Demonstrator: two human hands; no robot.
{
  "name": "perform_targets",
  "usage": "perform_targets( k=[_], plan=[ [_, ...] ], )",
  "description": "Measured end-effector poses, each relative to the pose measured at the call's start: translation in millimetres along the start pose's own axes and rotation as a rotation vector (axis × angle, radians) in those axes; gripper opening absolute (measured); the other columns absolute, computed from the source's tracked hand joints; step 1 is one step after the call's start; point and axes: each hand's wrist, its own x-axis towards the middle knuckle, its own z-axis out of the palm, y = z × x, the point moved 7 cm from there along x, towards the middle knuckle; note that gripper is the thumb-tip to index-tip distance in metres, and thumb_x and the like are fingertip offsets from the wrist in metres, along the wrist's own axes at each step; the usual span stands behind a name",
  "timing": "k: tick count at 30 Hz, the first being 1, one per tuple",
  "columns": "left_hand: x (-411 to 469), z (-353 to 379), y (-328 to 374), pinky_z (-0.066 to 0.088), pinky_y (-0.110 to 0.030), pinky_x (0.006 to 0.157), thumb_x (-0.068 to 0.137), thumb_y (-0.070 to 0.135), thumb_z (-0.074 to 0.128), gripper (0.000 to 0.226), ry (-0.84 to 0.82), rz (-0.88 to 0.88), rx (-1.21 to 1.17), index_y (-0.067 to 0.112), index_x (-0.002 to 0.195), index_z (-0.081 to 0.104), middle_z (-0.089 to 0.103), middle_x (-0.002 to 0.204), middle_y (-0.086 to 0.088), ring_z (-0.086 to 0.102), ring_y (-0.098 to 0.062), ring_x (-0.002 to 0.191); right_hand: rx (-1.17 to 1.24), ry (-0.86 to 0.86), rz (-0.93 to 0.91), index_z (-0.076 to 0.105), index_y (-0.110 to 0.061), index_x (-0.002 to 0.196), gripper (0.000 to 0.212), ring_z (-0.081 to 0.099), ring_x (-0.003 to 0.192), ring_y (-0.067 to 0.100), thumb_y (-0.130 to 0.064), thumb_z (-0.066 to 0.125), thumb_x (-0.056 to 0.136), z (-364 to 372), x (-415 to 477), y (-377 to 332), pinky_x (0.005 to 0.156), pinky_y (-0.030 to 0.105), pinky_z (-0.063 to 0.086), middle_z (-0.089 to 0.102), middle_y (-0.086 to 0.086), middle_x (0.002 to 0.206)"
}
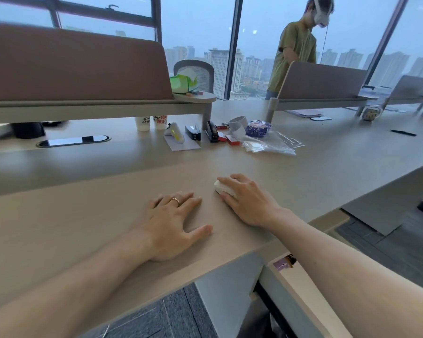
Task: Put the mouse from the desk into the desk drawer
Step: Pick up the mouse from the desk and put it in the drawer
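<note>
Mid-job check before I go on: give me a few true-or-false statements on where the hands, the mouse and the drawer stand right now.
1. The right hand lies over the white mouse on the desk. True.
2. The left hand holds the mouse. False: it rests flat on the desk, palm down, apart from the mouse.
3. The mouse is already in the drawer. False: it sits on the desk top.
4. The drawer below the desk edge stands open. True.
5. A black stapler stands among the clutter at the back of the desk. True.
6. The left hand wears no ring. False: one finger bears a ring.
</note>
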Motion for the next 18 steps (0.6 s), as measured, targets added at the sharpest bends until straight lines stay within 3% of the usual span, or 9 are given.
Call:
perform_targets(
  k=[13,18],
  plan=[
    [3,-2,6,0.013,-0.043,0.121,0.078,0.088,0.021,0.091,-0.064,0.000,-0.027,0.038,0.154,0.026,0.025,0.164,0.008,0.021,-0.016,0.149,0.038,0.020,0.026,0.051,-0.032,0.143,0.044,0.056,0.123,0.030,-0.037,0.049,0.100,-37,-64,40,0.104,0.042,0.045,0.048,0.005,0.146],
    [11,-1,44,0.022,-0.043,0.116,0.072,0.088,0.030,0.095,-0.052,0.064,-0.079,0.036,0.152,0.029,0.034,0.160,0.007,0.032,-0.021,0.144,0.018,0.077,0.105,0.053,-0.031,0.143,0.044,0.057,0.120,0.022,-0.035,0.052,0.100,-67,-128,88,0.098,0.027,0.041,0.049,0.002,0.144]
  ],
)
